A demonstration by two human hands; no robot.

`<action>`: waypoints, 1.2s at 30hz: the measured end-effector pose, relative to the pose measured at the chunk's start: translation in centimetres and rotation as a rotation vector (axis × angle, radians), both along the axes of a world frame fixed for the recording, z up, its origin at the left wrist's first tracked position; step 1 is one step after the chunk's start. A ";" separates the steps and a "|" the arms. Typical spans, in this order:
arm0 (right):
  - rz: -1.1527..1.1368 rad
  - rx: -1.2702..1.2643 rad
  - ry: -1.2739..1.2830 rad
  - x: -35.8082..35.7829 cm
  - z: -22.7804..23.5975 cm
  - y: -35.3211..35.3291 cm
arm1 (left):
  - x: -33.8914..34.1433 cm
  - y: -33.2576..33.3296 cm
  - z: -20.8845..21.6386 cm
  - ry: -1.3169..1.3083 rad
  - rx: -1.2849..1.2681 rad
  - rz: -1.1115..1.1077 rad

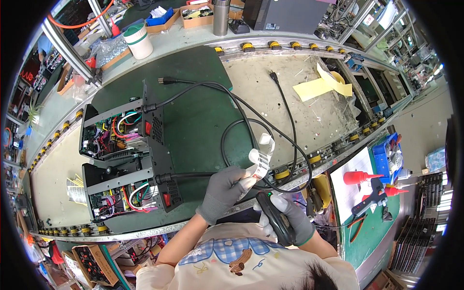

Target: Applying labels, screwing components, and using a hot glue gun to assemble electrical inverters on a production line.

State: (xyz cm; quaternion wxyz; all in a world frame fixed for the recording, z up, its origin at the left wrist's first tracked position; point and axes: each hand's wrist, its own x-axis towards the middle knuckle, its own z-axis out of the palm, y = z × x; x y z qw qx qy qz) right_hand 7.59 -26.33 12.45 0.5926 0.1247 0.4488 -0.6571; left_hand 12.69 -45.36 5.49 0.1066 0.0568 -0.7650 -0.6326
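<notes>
My left hand (pixel 226 189), in a grey glove, pinches a curled white strip of labels (pixel 261 158) above the near edge of the green mat (pixel 193 111). My right hand (pixel 290 217), also gloved, grips a black handheld scanner (pixel 275 220) just below the strip. Two open black electronics chassis stand to the left, one farther (pixel 121 130) and one nearer (pixel 130 186), both showing coloured wiring. Black power cables (pixel 251 125) run from them and loop across the mat close to my left hand.
Yellow paper sheets (pixel 325 84) lie on the conveyor surface at upper right. A red-capped glue bottle (pixel 358 177) and a black glue gun (pixel 369 200) sit on a side bench at right. A white tub (pixel 138 41), a metal cylinder (pixel 221 17) and bins stand at the back.
</notes>
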 end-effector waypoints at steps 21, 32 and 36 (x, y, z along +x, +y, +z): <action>-0.029 0.010 0.492 -2.2 -0.6 0.3 | 0.2 -0.3 0.5 -0.056 0.029 -0.143; -0.250 0.151 0.762 -1.6 -0.9 0.2 | 0.5 -0.1 -0.3 -0.100 -0.015 -0.078; -0.417 0.072 0.570 -0.3 -0.6 2.2 | 0.3 0.1 -0.1 -0.041 0.013 -0.049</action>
